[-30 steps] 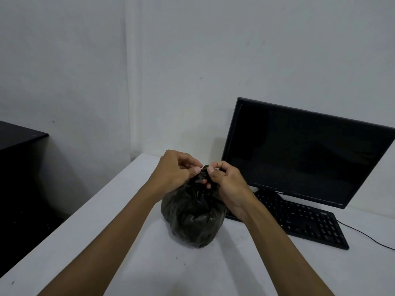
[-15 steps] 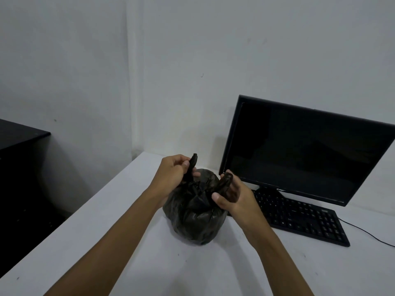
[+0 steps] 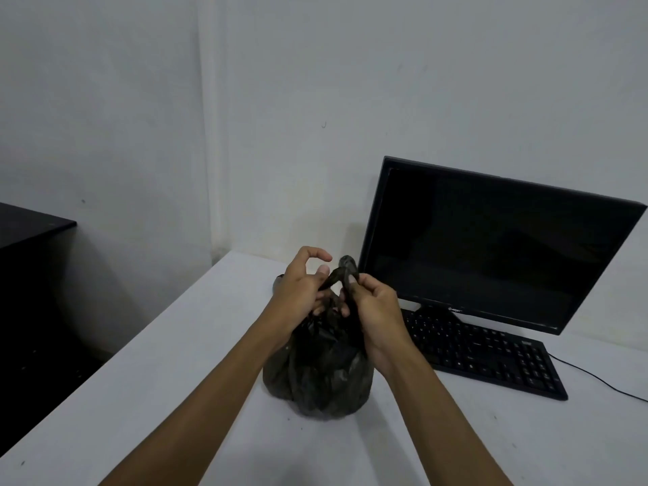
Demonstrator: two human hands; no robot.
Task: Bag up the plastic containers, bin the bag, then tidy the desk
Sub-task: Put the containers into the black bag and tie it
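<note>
A full black plastic bag (image 3: 321,377) stands on the white desk (image 3: 168,373), its contents hidden. Both hands are at its top. My left hand (image 3: 301,289) pinches one twisted handle strip with thumb and lower fingers while the forefinger curls free above. My right hand (image 3: 373,306) grips the other handle strip, whose end pokes up past the fingers. The two strips cross between the hands above the bag's mouth.
A dark monitor (image 3: 491,240) and a black keyboard (image 3: 487,356) with a cable sit right of the bag, close behind my right hand. A wall stands behind the desk. A black cabinet (image 3: 31,275) is off the desk's left edge.
The hands had the two handle strips pulled apart half a second ago; now they have come together and the strips cross above the bag. The bag stays in the same spot.
</note>
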